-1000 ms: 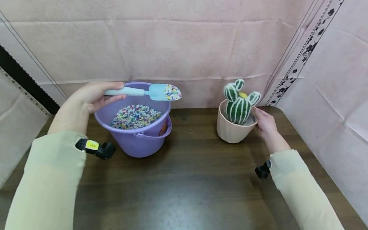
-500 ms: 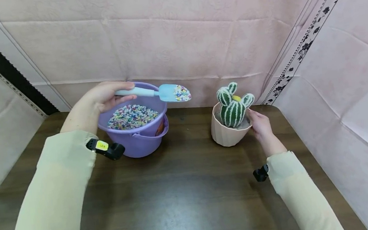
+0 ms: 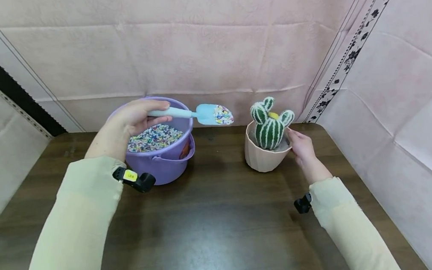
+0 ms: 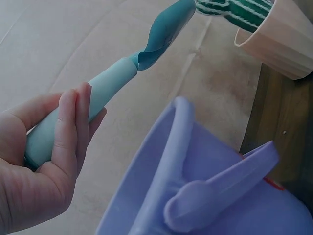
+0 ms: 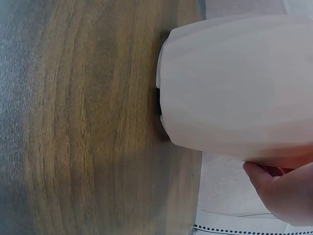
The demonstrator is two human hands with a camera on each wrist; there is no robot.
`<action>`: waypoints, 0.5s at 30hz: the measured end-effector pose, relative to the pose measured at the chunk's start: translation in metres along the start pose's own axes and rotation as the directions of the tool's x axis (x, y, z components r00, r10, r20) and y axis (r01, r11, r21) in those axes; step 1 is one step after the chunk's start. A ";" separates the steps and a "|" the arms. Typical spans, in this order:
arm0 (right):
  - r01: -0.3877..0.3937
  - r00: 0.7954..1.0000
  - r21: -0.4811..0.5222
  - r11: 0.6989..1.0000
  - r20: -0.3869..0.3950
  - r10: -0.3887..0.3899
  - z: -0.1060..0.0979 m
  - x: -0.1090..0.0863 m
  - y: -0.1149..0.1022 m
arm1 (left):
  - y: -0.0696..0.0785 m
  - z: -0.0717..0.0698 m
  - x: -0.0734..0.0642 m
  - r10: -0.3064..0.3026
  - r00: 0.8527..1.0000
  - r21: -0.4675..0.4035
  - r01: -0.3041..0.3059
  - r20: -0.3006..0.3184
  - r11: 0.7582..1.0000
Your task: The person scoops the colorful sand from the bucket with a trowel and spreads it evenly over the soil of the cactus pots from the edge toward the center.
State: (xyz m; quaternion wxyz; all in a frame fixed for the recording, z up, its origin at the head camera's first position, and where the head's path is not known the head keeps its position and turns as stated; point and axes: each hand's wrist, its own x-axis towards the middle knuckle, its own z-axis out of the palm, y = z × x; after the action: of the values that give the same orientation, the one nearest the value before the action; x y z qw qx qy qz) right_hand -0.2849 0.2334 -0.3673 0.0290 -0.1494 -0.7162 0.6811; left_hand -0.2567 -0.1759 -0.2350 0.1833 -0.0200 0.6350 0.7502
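My left hand (image 3: 137,118) grips the pale blue handle of a small trowel (image 3: 206,114), fingers wrapped round it in the left wrist view. Multicoloured pellets lie on the trowel's blade, which points right, beyond the rim of a purple bucket (image 3: 161,170). More of the pellets (image 3: 155,138) fill part of that bucket, below my hand. On the right, my right hand (image 3: 301,147) holds the right side of a cream pot (image 3: 262,159), thumb against its wall in the right wrist view. A green and white knitted cactus (image 3: 270,133) with a yellow flower stands in the pot.
The dark wooden table (image 3: 208,221) carries the bucket and pot. Pale cloth (image 3: 200,46) hangs close behind them and at both sides. The bucket's handle (image 3: 177,157) hangs down at its front right.
My left hand has carried the loaded trowel rightward, from above the bucket toward the pot. My right hand still holds the pot; the whole view has shifted slightly.
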 end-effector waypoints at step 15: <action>-0.032 0.999 -0.045 0.998 -0.001 0.032 -0.002 0.003 0.001 | -0.012 0.026 0.011 0.009 1.000 -0.050 -0.009 -0.004 0.999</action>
State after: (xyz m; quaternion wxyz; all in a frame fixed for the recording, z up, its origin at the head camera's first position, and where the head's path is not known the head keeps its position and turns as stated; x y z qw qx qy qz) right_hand -0.2875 0.2358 -0.3691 0.0145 -0.1616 -0.7289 0.6651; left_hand -0.2579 -0.1471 -0.2441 0.1780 -0.0232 0.6166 0.7665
